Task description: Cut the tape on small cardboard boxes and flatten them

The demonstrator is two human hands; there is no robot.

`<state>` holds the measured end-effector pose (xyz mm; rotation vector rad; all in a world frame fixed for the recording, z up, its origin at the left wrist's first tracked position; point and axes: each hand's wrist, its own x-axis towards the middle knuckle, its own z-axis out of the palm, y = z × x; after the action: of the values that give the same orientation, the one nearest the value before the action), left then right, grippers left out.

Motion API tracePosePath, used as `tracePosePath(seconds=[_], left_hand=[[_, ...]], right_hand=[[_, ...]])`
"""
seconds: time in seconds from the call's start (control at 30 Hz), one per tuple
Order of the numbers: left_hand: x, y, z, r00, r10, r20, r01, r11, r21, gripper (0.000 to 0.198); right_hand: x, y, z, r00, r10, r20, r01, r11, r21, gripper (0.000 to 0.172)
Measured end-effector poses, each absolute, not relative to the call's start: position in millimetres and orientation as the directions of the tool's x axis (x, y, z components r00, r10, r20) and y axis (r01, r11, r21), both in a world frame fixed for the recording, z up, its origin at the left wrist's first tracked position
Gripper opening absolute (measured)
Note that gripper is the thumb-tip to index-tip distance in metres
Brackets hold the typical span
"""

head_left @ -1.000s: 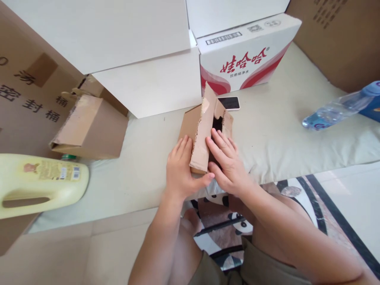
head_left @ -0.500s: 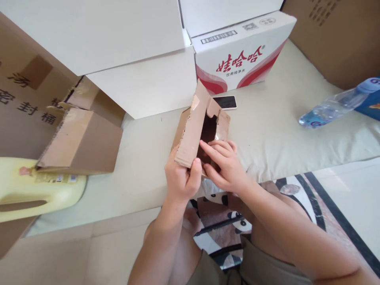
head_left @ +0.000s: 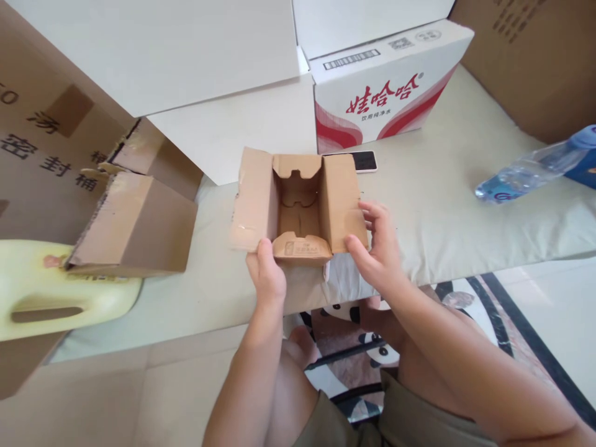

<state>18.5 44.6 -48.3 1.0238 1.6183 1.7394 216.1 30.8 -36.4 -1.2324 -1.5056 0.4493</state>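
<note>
A small brown cardboard box lies on a cream cushion with its open end facing me and its flaps spread to both sides. My left hand pinches the left flap near the front lip. My right hand grips the right flap, thumb under its corner and fingers curled behind it. Inside the box I see only bare cardboard and folded tabs.
A second torn brown box lies at the left over a pale yellow jug. White boxes and a red-printed carton stand behind. A phone lies beside the carton, and a water bottle at the right.
The small box has turned so its opening faces me, and both flaps are now spread wide. My right hand came out of the box and took the right flap.
</note>
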Motion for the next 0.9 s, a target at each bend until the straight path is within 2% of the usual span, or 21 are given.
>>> tracePosePath(seconds=[0.13, 0.23, 0.33, 0.43, 0.53, 0.63, 0.7, 0.73, 0.8, 0.87, 0.9], left_hand=[[19.4, 46.6, -63.1, -0.546, 0.838, 0.018, -0.046, -0.051, 0.998, 0.038], [20.8, 46.8, -61.5, -0.553, 0.831, 0.062, -0.073, -0.123, 0.990, 0.037], [17.0, 51.9, -52.7, -0.589, 0.795, 0.145, -0.143, -0.279, 0.950, 0.053], [5.7, 62.0, -48.5, -0.624, 0.778, 0.067, -0.305, -0.321, 0.897, 0.057], [-6.3, 70.0, -52.2, -0.604, 0.782, -0.155, -0.482, -0.203, 0.853, 0.047], [-13.5, 71.2, -56.9, -0.492, 0.807, -0.326, -0.539, 0.012, 0.842, 0.052], [-17.3, 70.0, -59.0, -0.482, 0.809, -0.336, -0.449, 0.100, 0.888, 0.071], [-19.6, 69.5, -60.1, -0.520, 0.804, -0.287, -0.355, 0.102, 0.929, 0.082], [-24.7, 69.1, -62.9, -0.609, 0.789, -0.084, -0.061, 0.058, 0.996, 0.094], [-28.8, 70.0, -66.6, -0.616, 0.777, 0.129, 0.228, 0.020, 0.973, 0.083], [-29.8, 70.7, -68.5, -0.593, 0.787, 0.172, 0.295, 0.014, 0.955, 0.070]], right_hand=[[211.2, 31.7, -43.7, 0.061, 0.859, 0.509, 0.359, 0.457, -0.814, 0.068], [207.5, 30.9, -50.1, 0.008, 0.855, 0.519, 0.292, 0.494, -0.819, 0.080], [205.9, 31.1, -55.9, -0.060, 0.875, 0.480, 0.292, 0.476, -0.830, 0.070], [205.3, 33.0, -58.8, -0.081, 0.914, 0.398, 0.356, 0.399, -0.845, 0.051], [203.1, 35.9, -60.0, -0.084, 0.951, 0.298, 0.411, 0.306, -0.859, 0.045], [199.8, 38.1, -61.4, -0.054, 0.973, 0.226, 0.402, 0.229, -0.887, 0.056], [198.7, 38.9, -62.7, -0.022, 0.981, 0.192, 0.369, 0.186, -0.911, 0.066], [198.9, 39.3, -63.5, -0.011, 0.984, 0.175, 0.352, 0.168, -0.921, 0.068], [200.5, 40.0, -66.2, -0.001, 0.990, 0.144, 0.332, 0.136, -0.933, 0.070], [203.1, 41.2, -70.4, 0.015, 0.991, 0.131, 0.327, 0.119, -0.937, 0.069], [204.3, 42.0, -73.2, 0.025, 0.992, 0.123, 0.328, 0.108, -0.938, 0.068]])
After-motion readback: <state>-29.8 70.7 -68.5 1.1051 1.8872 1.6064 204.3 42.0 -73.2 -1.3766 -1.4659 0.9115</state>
